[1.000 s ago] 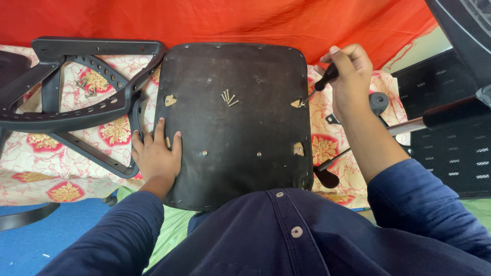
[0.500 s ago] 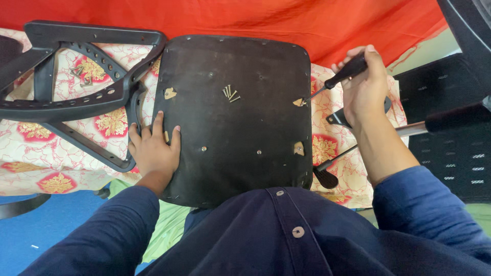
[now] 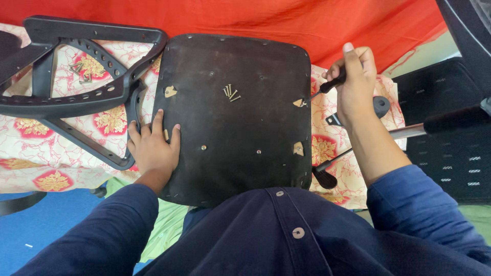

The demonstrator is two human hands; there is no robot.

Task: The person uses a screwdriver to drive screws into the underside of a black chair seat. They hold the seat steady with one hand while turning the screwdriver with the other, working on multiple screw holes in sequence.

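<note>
Red cloth hangs behind a cream sheet printed with red and yellow flowers [image 3: 30, 128], on which we have a dark brown chair seat board [image 3: 235, 117] lying underside up against our lap, with a small cluster of brass screws [image 3: 231, 93] loose near its middle and a black plastic chair frame [image 3: 76, 92] just beside it. Our left hand [image 3: 153, 148] lies flat, fingers spread, on the board's left edge. Our right hand [image 3: 354, 84] is curled tight around a black-handled screwdriver [image 3: 327, 87], its tip touching the board's right edge.
</note>
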